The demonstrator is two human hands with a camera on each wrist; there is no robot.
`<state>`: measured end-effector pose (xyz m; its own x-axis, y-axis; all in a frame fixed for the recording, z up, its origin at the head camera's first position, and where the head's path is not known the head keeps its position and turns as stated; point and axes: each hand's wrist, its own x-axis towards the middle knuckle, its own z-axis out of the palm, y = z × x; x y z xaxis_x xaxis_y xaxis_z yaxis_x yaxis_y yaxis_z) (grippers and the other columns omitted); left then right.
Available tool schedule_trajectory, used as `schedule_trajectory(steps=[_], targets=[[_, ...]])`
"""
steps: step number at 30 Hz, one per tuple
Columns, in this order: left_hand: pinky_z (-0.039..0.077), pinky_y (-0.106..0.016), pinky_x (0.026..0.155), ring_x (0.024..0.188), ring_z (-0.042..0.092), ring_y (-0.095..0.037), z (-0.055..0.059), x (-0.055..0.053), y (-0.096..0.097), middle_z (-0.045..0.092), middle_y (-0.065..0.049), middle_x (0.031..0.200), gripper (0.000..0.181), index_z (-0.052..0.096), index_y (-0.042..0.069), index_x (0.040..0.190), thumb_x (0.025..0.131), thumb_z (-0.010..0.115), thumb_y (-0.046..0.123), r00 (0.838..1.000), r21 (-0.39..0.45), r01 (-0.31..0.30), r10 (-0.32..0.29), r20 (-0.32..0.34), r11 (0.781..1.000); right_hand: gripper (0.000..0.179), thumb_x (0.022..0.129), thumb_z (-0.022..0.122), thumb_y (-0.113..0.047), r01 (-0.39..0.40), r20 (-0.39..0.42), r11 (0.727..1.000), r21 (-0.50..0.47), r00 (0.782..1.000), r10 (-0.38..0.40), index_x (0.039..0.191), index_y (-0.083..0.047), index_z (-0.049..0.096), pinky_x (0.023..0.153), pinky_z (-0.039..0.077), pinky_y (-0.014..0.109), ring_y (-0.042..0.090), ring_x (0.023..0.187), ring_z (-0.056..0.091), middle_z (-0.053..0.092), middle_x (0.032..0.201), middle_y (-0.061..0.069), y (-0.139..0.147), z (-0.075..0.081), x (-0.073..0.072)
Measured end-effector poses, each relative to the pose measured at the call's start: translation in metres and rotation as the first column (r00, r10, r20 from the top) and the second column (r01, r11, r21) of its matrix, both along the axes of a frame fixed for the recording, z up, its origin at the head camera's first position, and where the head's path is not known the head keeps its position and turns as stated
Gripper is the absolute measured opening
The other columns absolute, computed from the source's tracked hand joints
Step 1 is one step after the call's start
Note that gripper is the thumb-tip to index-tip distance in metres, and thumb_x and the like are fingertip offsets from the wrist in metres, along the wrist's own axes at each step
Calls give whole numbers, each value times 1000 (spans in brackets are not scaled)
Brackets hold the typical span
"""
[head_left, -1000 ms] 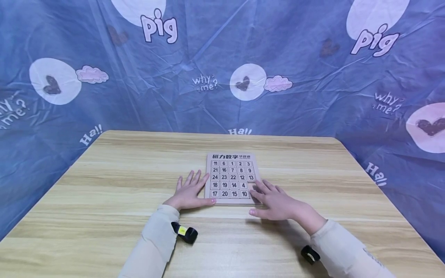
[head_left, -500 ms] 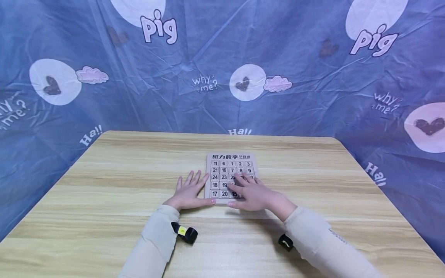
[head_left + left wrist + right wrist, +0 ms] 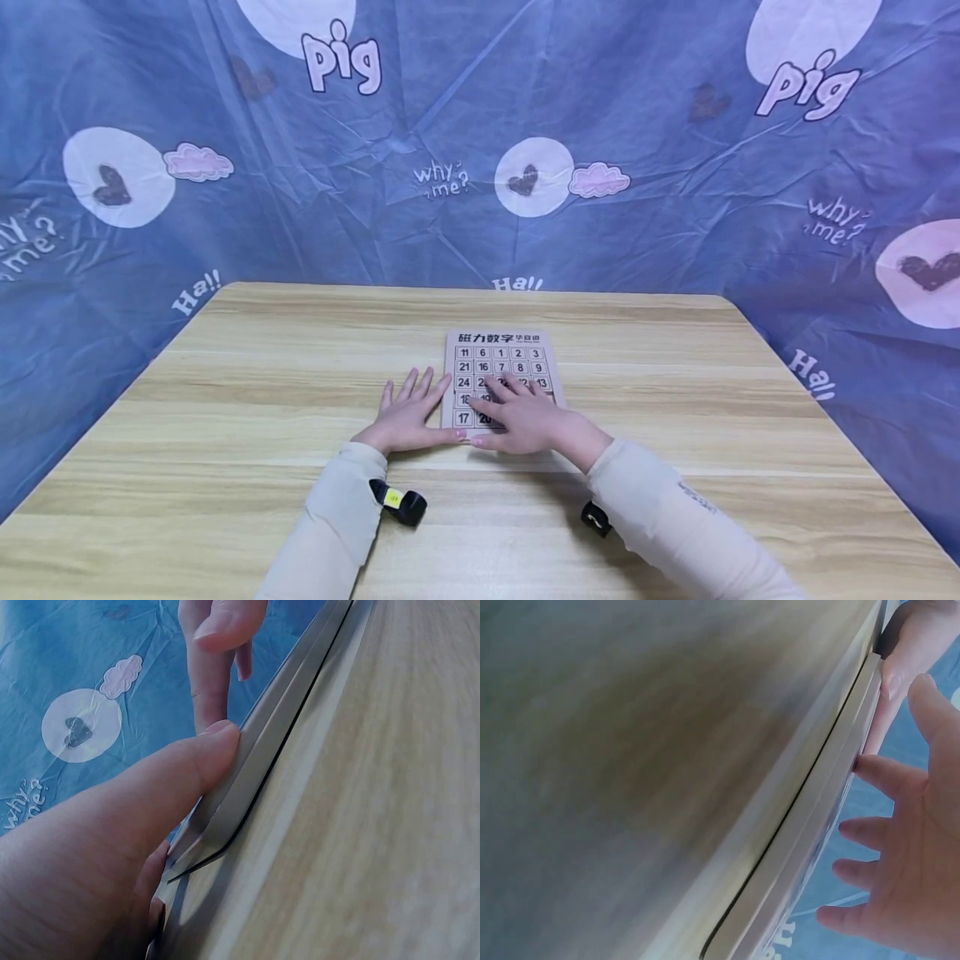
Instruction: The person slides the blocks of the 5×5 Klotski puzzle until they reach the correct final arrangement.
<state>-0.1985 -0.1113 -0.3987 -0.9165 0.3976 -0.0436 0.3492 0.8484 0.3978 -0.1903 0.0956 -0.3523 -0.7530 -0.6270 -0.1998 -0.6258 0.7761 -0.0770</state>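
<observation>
A flat number-tile sliding puzzle [image 3: 498,340] lies on the table, its black printed numerals in rows under a title in Chinese characters. My left hand [image 3: 408,422] rests at the puzzle's left side with fingers spread; in the left wrist view its thumb [image 3: 214,754] presses on the near-left corner of the frame. Over the lower rows is my right hand [image 3: 525,419], fingers spread. In the right wrist view its index finger [image 3: 881,774] touches the puzzle's face, while the other fingers stay off it. This hand hides several tiles in the lower right part.
The puzzle is on a wood-grain table [image 3: 300,333]. Behind it hangs a blue printed cloth [image 3: 450,100]. A black wrist strap with a camera [image 3: 408,507] sits on the left sleeve, and another black camera [image 3: 596,518] on the right one.
My right hand has moved left from the puzzle's right edge across its lower rows, its index finger now by the 18 and 19 tiles. The left hand has stayed in place.
</observation>
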Motion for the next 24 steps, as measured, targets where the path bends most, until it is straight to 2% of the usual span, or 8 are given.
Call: schedule_trajectory(steps=[13, 20, 24], targets=[[-11, -52, 95, 127, -5, -29, 3, 2, 0, 5, -11, 142, 93, 14, 22, 139, 67, 44, 72, 1000, -15, -6, 6, -2, 1000, 65, 80, 35, -63, 38, -13, 999, 6, 999, -37, 133, -27, 33, 94, 11, 58, 37, 125, 7, 13, 141, 12, 21, 1, 0], [-10, -53, 95, 127, -5, -29, 1, 1, 0, 6, -12, 142, 93, 15, 22, 139, 67, 44, 72, 1000, -11, -1, 1, -4, 1000, 67, 80, 33, -64, 18, -38, 1000, -4, 999, -19, 134, -25, 33, 93, 12, 59, 37, 125, 8, 14, 141, 12, 22, -1, 2], [-9, -53, 95, 127, -5, -30, 0, 1, 0, 6, -12, 142, 93, 15, 22, 139, 67, 44, 73, 1000, -19, 1, -1, -9, 1000, 66, 81, 35, -61, -25, -57, 999, -42, 998, 22, 134, -22, 34, 93, 12, 60, 36, 126, 8, 14, 141, 12, 17, 0, 7]])
